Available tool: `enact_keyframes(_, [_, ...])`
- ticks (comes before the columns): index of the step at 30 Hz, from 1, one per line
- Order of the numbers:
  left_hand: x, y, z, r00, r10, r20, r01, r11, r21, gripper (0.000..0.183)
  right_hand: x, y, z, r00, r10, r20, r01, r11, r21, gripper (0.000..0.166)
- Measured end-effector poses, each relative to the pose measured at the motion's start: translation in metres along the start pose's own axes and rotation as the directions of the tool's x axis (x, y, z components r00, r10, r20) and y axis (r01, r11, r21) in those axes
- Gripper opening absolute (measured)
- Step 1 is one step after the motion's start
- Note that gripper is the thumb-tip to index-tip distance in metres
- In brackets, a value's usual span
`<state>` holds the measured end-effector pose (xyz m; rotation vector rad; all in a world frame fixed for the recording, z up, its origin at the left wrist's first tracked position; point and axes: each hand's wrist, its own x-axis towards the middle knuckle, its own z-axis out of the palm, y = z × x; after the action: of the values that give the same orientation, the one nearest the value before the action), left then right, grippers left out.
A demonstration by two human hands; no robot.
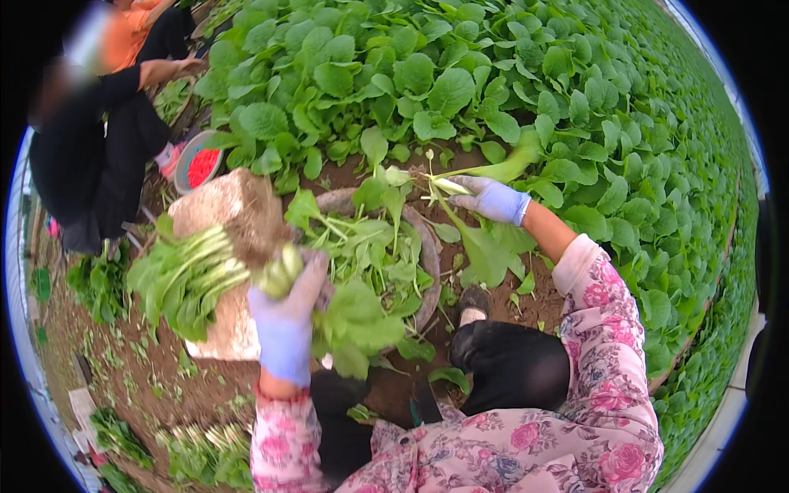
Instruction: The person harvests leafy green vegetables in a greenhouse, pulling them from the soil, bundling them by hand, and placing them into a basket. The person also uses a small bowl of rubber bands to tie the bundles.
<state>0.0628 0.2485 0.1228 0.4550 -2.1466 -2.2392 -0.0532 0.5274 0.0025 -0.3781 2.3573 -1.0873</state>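
Note:
My left hand, in a soiled bluish glove, holds several leafy green plants by their pale stems; their leaves spread to its right. My right hand, gloved alike, grips a leafy green plant by its pale stem, with soil-dusted roots towards the left. Between the hands stands a round basin filled with loose leaves. Left of my left hand, a pile of leafy greens lies with stems side by side on a pale block, whose upper right part is blurred.
A dense bed of leafy greens grows ahead and to the right. Two people sit at the upper left, one in dark clothes, near a bowl of red ties. More cut greens lie on the soil at the lower left.

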Motion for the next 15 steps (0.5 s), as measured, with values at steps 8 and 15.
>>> enact_keyframes(8, [-0.014,-0.013,0.007,0.839,0.412,0.356,-0.461,0.885,0.063,0.031,-0.084,-0.111,0.037,0.946,-0.017,0.325,-0.140,0.881,0.453,0.036])
enact_keyframes(15, [-0.033,-0.022,-0.006,0.605,0.028,0.796,-0.566,0.719,0.404,0.052,-0.111,-0.127,0.056,0.897,-0.052,0.439,-0.041,0.979,0.201,0.037])
